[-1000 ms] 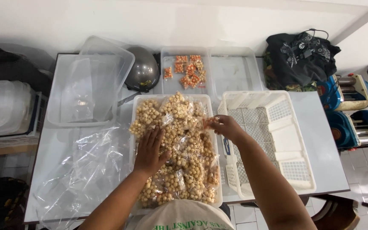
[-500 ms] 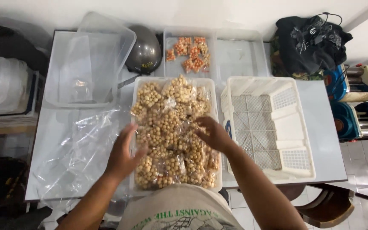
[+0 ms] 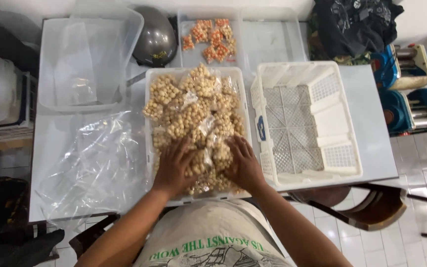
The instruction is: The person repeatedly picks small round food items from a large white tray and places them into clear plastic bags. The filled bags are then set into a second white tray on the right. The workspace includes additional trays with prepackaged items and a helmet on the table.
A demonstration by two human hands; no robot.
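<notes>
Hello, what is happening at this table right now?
A person has both hands, the left hand and the right hand, pressed flat on small clear packets of round beige snacks piled in a white tray. An empty white crate stands right of it, loose clear plastic bags lie left.

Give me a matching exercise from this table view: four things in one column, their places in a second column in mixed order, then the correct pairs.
Things:
1. white slatted crate
2. orange snack packets
3. clear plastic tub
4. loose clear plastic bags

Places:
A. far left of the table
B. right of the crate of pale snack packets
C. near left, beside the left hand
D. in the far tray, behind the pale packets

Pairs: 1-B, 2-D, 3-A, 4-C
</notes>
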